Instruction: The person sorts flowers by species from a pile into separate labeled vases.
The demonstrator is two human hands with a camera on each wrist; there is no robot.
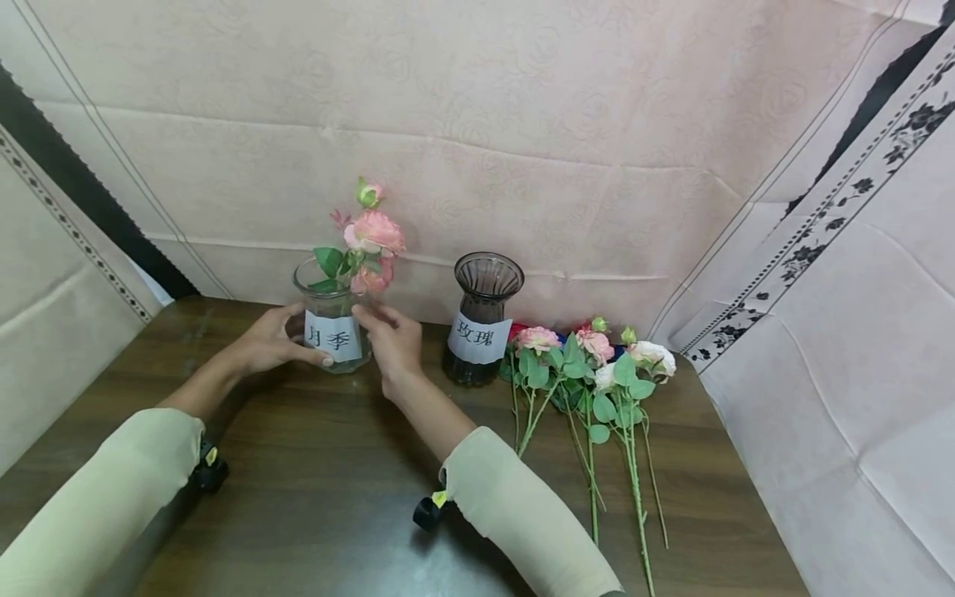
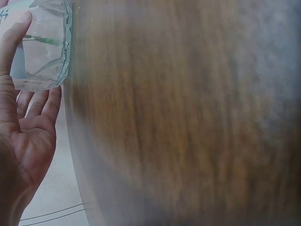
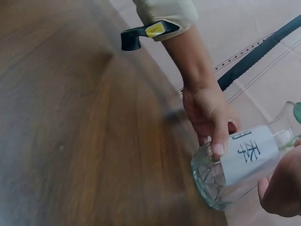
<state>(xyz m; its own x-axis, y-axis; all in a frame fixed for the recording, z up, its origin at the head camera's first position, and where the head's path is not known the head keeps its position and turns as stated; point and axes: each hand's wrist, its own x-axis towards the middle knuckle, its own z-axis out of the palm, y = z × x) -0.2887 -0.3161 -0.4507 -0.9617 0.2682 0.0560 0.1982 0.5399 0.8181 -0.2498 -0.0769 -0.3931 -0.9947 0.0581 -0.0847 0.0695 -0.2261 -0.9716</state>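
Observation:
A clear glass vase (image 1: 333, 332) with a white label stands upright near the back of the wooden table. Pink flowers (image 1: 375, 235) with green leaves rise from its mouth, leaning right. My left hand (image 1: 273, 340) grips the vase low on its left side, thumb over the front by the label and fingers behind; the left wrist view shows this hand (image 2: 35, 136) round the base. From the right side, my right hand (image 1: 395, 340) holds the glass higher up. Only part of that hand (image 3: 284, 186) shows at the right wrist view's edge. A green stem (image 2: 44, 40) shows through the glass.
A dark fluted vase (image 1: 485, 323) with a white label stands to the right. Beyond it, several pink and white artificial flowers (image 1: 597, 365) lie on the table (image 1: 313, 497), stems toward the front. A pale cloth backdrop (image 1: 477, 124) hangs behind and at both sides.

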